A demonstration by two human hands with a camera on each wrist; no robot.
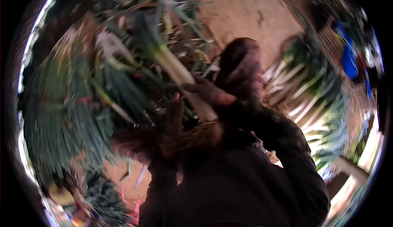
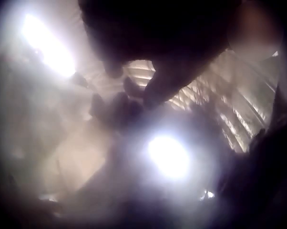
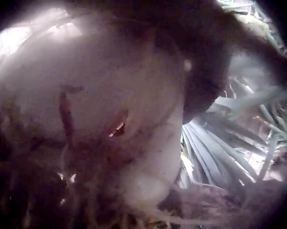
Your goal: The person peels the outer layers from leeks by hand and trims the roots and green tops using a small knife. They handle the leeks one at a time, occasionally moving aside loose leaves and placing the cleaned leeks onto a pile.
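A thick leek [image 1: 174, 65] with a white stalk slants across the middle of the head view. Its green top points up and left, its shaggy roots [image 1: 196, 139] towards the person's body. My right hand [image 1: 208, 92] grips the stalk, fingers laid across it. My left hand [image 1: 174, 114] is beside the root end, its fingers straight and pointing up. Close up in the right wrist view, the pale leek stalk [image 3: 155, 157] fills much of the picture, with stringy roots beneath. Glare and blur hide most of the left wrist view, where dark fingers [image 2: 122, 105] show.
A large heap of green leeks [image 1: 57, 108] spreads on the left. More leeks [image 1: 311, 100] lie in a row on the right, white ends inward. Loose leaf scraps [image 1: 196, 34] litter the brown ground [image 1: 254, 10] ahead. The person's legs [image 1: 241, 67] flank the work.
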